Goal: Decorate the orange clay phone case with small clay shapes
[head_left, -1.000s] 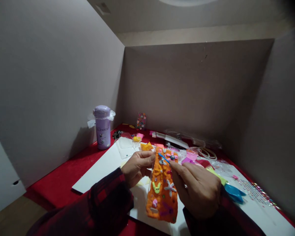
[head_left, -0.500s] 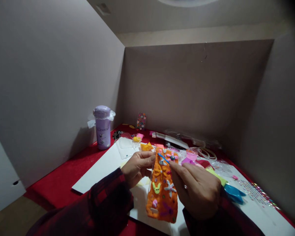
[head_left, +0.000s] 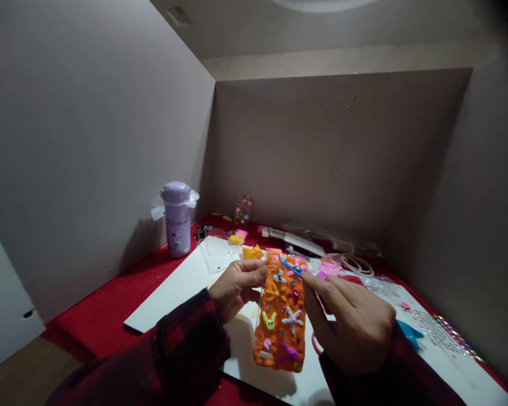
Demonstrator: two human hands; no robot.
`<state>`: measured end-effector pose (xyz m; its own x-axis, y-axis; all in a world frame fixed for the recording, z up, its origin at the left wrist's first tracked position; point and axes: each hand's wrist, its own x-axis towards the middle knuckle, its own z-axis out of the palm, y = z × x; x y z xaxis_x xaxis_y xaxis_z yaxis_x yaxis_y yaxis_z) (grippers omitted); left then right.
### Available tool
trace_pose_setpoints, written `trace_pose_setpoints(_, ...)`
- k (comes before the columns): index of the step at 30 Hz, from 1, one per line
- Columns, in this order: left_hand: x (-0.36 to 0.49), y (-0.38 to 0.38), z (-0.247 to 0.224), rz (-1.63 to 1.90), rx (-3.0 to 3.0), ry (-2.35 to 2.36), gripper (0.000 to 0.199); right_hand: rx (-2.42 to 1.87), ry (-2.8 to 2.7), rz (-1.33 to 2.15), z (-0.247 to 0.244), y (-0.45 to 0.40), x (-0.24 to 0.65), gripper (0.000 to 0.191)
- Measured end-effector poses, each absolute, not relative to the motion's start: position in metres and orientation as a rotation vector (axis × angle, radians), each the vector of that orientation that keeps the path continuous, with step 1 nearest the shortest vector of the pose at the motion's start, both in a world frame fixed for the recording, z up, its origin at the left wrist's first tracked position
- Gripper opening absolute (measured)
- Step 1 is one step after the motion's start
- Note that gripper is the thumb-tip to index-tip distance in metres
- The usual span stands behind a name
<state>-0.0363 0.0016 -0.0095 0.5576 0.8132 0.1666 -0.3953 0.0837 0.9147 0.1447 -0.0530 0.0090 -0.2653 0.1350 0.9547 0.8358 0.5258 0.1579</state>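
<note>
Upright over the white board, an orange clay-covered phone case (head_left: 275, 332) carries small clay shapes, among them a white starfish-like flower, a yellow-green bunny head and a purple figure. My left hand (head_left: 239, 287) pinches the case's upper left edge between thumb and fingers. At the upper right of the case, my right hand (head_left: 351, 321) is closed on a thin blue stick-like tool (head_left: 288, 265). Its tip lies over the clay near the top, close to a pink flower. The grip end of the tool is hidden by my fingers.
A purple tumbler (head_left: 178, 225) stands at the left on the red cloth (head_left: 122, 285). The white board (head_left: 165, 304) bears a clear phone case (head_left: 215, 256), clay packets and a gem sheet (head_left: 436, 332) at the right. Behind stands a decorated case (head_left: 242, 208); grey panels enclose the table.
My right hand has shifted slightly right, and the blue tool's tip has moved up and right across the case's top. The case has tilted a little; my left hand keeps its grip.
</note>
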Motion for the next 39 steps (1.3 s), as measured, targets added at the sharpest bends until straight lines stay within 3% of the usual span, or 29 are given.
trace_pose_setpoints(39,-0.0372,0.001,-0.0071,0.947,1.208,0.446,0.034,-0.795,-1.768,-0.818,0.0128,-0.0577,0.141,0.009)
